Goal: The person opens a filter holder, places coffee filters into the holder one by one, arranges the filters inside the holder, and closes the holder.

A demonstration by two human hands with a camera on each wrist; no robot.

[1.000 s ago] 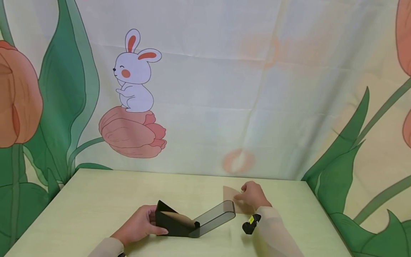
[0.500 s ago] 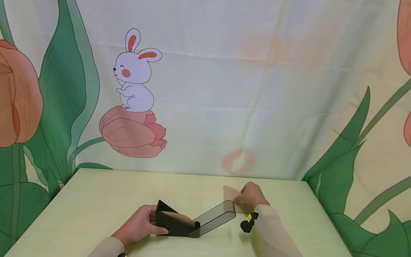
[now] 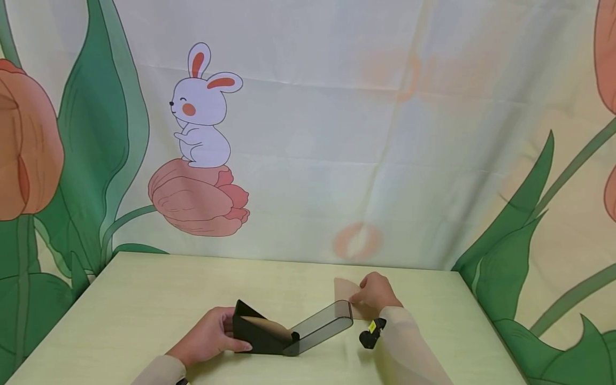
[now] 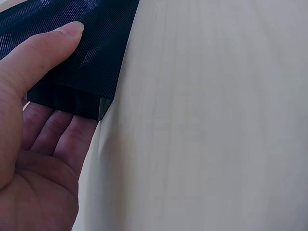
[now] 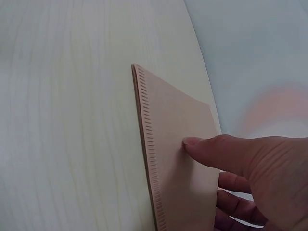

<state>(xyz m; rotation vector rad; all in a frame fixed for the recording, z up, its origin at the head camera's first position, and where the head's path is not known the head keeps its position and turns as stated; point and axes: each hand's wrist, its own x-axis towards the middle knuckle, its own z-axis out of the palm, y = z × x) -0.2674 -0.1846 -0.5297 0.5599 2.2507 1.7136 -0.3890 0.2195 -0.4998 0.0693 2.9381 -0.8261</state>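
Note:
My left hand grips the end of a black box, thumb on the near ribbed side and fingers on the far side. The left wrist view shows the thumb lying on that black ribbed wall. Its smoky see-through lid is swung out to the right. Brown paper shows inside the box. Behind the lid's end, my right hand pinches a brown coffee filter paper. In the right wrist view the filter has a crimped seam along one edge, and the thumb presses its face.
A pale wood-grain table lies under both hands. Along its back edge hangs a cloth backdrop printed with a rabbit and tulips. A black camera with a yellow label sits at the right wrist.
The right wrist has shifted slightly left with its camera, the filter paper staying pinched in almost the same spot. My left hand, the box and its lid have not moved.

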